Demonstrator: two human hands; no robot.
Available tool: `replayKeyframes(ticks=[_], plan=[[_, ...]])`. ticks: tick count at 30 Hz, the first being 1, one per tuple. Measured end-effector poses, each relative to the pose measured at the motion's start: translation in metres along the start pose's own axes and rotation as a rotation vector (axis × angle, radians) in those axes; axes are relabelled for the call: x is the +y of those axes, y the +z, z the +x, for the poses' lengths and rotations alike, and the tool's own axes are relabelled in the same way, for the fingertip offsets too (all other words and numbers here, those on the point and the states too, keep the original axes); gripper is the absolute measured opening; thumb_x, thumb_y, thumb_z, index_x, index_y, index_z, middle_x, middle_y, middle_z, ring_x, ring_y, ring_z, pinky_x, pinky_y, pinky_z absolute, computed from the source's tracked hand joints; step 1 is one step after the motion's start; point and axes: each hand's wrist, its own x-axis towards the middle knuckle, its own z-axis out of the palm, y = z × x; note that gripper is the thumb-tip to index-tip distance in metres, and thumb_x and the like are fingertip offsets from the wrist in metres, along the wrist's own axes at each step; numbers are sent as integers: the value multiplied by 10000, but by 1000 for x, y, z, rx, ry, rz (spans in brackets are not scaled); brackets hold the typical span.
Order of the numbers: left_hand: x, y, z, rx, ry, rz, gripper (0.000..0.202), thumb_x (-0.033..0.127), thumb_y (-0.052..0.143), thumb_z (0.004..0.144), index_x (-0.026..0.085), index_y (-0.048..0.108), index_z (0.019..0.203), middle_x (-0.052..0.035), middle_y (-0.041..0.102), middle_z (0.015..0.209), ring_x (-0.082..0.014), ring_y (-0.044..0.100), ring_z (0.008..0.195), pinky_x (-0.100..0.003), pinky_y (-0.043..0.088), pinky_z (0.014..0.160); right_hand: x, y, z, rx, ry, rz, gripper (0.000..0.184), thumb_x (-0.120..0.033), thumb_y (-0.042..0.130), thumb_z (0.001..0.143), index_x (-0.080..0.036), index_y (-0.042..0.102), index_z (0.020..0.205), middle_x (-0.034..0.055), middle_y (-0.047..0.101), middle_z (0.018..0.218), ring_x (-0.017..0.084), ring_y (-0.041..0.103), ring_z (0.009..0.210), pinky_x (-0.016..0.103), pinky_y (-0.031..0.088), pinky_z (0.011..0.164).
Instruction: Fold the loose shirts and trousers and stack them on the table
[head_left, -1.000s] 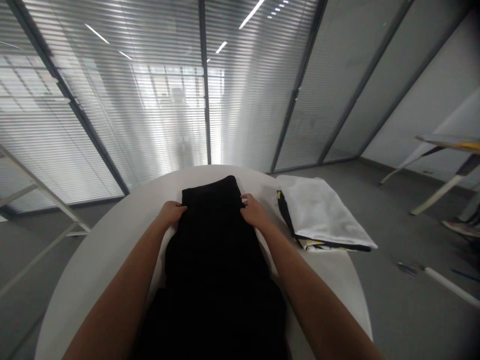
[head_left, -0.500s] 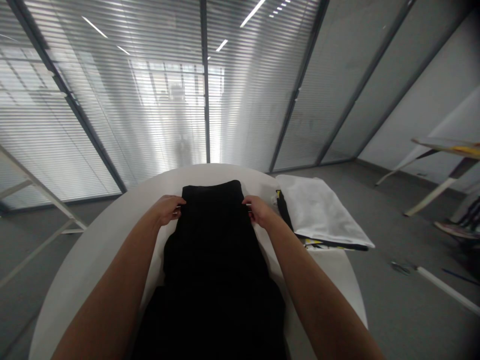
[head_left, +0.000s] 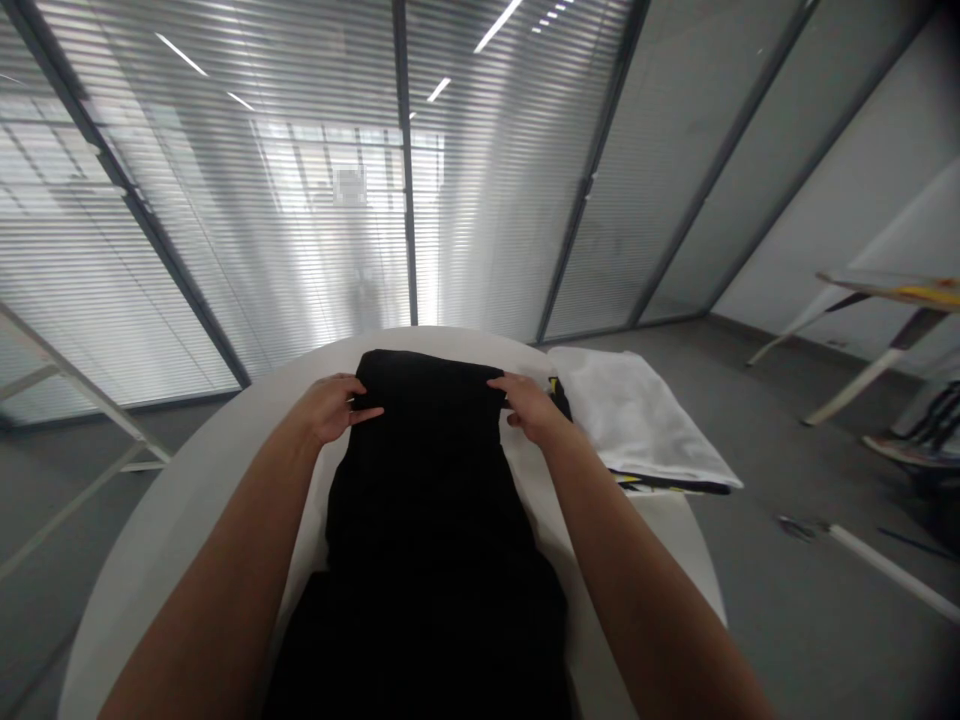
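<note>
A black garment (head_left: 439, 510), its exact kind hard to make out in the dark cloth, lies lengthwise on a round white table (head_left: 172, 560). Its narrower far end points toward the glass wall, and the near part widens out of the bottom of the view. My left hand (head_left: 330, 407) pinches the left side of that far end, thumb on top of the cloth. On the opposite side, my right hand (head_left: 529, 406) grips the edge between thumb and fingers. The far end is slightly lifted and slants down to the right.
Folded white cloth (head_left: 637, 415) with black and yellow layers beneath lies on the table's right side, overhanging the edge. A white metal frame (head_left: 82, 385) stands at left. A wooden-topped table (head_left: 892, 290) and a person's shoe (head_left: 904, 450) are at right.
The far end of the cloth has shifted, its left corner now higher and its right corner lower and farther right. My left thumb has moved onto the cloth, and both hands rose slightly.
</note>
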Motion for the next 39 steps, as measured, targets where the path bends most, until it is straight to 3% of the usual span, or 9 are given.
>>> replayKeyframes(ticks=[4,7,11,14,17,22,26,29,39], plan=[[5,6,-8,-31,43,-72,225,-26,594,542,162,537,649,-10,584,774,-183,606,752,-471,607,670,-12,-11,-2,-52,-27,173,198,-233,672,579,-210,605,764,-5,558,710,91,414,549,194,95,398],[6,8,-10,-56,52,-128,243,-54,547,540,153,532,666,-2,589,771,-158,607,738,-387,610,640,-15,-11,-3,-84,-55,283,217,-191,658,550,-203,596,758,-27,524,656,72,368,505,193,93,387],[7,3,-7,-40,-96,-246,221,-44,541,555,159,483,623,30,528,623,-68,502,506,-176,492,437,-15,-4,-6,-98,-131,388,199,-171,643,534,-186,572,719,-23,539,649,94,437,557,188,222,386],[8,-3,-4,-96,-283,-293,124,74,608,635,165,525,649,4,543,600,-80,490,457,-179,427,360,-17,3,-11,-123,-145,456,214,-157,613,549,-195,569,755,-15,579,709,119,500,634,194,363,443],[9,-6,-3,-173,-335,-204,110,235,679,713,165,616,769,-24,594,652,-94,513,459,-170,370,308,-20,7,-17,-171,-208,465,220,-142,577,575,-205,568,786,-4,610,791,165,568,787,287,525,637],[12,-3,-11,-169,-130,-108,207,132,727,666,175,639,849,-26,661,819,-112,601,606,-176,488,426,-23,5,-21,-215,-305,417,255,-157,571,582,-206,593,831,5,618,837,206,585,867,415,550,769],[11,2,-18,-237,151,-185,344,43,692,617,198,628,918,-23,666,986,-204,633,906,-446,586,752,-21,1,-20,-223,-384,457,316,-149,589,567,-218,602,875,-4,616,860,202,574,874,413,535,781],[6,4,-17,-219,235,-226,338,7,665,567,177,614,856,-19,662,953,-234,615,975,-536,544,824,-18,0,-17,-234,-402,492,310,-150,606,562,-225,586,862,-15,608,863,188,557,875,372,513,785],[-17,-5,-4,-295,354,-123,253,98,749,533,166,604,729,-2,637,802,-169,603,786,-366,536,745,-1,-1,-9,-127,-351,388,327,-179,521,513,-230,547,835,-8,627,883,178,558,839,283,447,698]])
